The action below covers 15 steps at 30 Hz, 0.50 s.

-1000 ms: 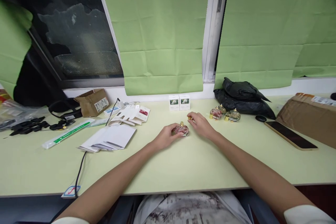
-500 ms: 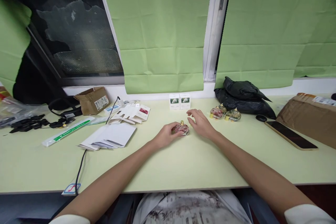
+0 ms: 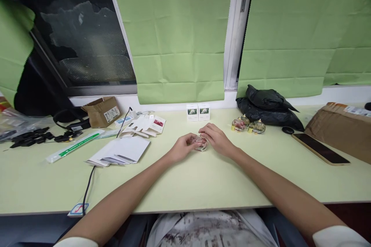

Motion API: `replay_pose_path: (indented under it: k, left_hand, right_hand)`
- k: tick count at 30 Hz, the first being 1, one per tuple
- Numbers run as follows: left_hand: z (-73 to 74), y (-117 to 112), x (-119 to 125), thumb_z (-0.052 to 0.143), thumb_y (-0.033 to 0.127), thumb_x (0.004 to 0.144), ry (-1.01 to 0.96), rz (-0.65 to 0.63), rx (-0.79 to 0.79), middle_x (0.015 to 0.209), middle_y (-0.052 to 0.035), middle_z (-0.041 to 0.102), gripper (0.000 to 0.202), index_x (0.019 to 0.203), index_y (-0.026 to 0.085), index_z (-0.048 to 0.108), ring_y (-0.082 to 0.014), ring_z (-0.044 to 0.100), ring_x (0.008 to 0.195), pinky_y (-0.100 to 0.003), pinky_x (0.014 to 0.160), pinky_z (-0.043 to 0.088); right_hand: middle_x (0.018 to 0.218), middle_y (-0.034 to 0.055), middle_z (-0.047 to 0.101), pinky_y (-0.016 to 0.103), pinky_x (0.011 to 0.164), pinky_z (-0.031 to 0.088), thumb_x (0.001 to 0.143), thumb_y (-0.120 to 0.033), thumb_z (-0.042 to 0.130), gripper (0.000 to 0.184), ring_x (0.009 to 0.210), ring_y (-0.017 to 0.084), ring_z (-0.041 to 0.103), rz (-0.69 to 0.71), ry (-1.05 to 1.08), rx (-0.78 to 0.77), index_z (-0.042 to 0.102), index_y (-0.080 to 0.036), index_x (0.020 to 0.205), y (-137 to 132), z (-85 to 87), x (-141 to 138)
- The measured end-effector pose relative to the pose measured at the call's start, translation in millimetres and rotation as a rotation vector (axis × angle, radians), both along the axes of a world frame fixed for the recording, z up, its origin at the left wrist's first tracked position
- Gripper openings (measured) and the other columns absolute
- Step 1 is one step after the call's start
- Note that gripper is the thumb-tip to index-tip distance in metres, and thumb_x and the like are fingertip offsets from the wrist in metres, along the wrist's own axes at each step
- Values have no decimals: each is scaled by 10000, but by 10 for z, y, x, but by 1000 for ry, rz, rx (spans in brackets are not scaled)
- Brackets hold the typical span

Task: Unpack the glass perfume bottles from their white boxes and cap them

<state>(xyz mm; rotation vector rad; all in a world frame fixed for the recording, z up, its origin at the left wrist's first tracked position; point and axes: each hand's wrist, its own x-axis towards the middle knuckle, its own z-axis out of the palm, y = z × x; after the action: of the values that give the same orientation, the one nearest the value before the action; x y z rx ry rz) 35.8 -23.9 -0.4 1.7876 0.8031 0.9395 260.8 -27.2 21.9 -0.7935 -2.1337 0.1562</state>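
Note:
A small round glass bottle with pink contents (image 3: 200,144) rests on the pale green table (image 3: 185,185), held between both hands. My left hand (image 3: 181,148) is curled around its left side. My right hand (image 3: 216,138) covers the top of the bottle, fingers bent over where the gold cap sits; the cap is hidden. Two similar bottles with gold caps, a pink one (image 3: 239,124) and a green one (image 3: 256,126), lie to the right.
Two small white boxes (image 3: 198,112) stand by the window sill. Flat white cartons (image 3: 121,151) and a black cable (image 3: 89,179) lie left. A black bag (image 3: 268,108), a phone (image 3: 320,148) and a brown parcel (image 3: 342,129) are on the right.
My right hand moved left from beside the bottle and closed over its top, hiding the gold cap. My left hand stayed on the bottle.

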Motion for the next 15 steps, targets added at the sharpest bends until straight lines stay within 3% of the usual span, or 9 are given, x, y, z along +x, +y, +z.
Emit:
replay_pose_path:
  k: [3, 7, 11, 15]
  left_hand:
    - [4, 42, -20, 705, 531, 923, -23, 56, 33, 1151, -105, 755, 443, 1185, 176, 677, -254, 704, 1047, -381, 927, 548]
    - [10, 70, -41, 630, 558, 961, -29, 176, 72, 1072, -80, 740, 427, 1121, 167, 693, -231, 673, 986, -342, 877, 527]
    - [4, 71, -46, 629, 556, 960, -44, 182, 65, 1041, -67, 736, 418, 1101, 170, 703, -220, 665, 958, -325, 862, 517]
    - [9, 56, -24, 662, 571, 932, -62, 184, 38, 1003, -71, 741, 437, 1064, 157, 717, -212, 665, 920, -309, 823, 515]
  right_hand:
    - [1024, 55, 643, 353, 868, 474, 1092, -279, 425, 191, 977, 216, 600, -44, 3, -80, 613, -246, 1086, 16, 12, 23]
    - [1023, 42, 662, 350, 849, 474, 1102, -302, 391, 209, 960, 207, 608, -39, -50, -180, 587, -240, 1139, 22, -2, 42]
    - [1139, 82, 659, 386, 939, 465, 1096, -240, 373, 235, 1066, 231, 580, -15, -144, -71, 574, -229, 1217, 33, -42, 45]
    - [1070, 94, 638, 394, 911, 459, 1069, -173, 385, 207, 1000, 251, 547, -57, -278, 63, 571, -198, 1156, 48, -52, 30]
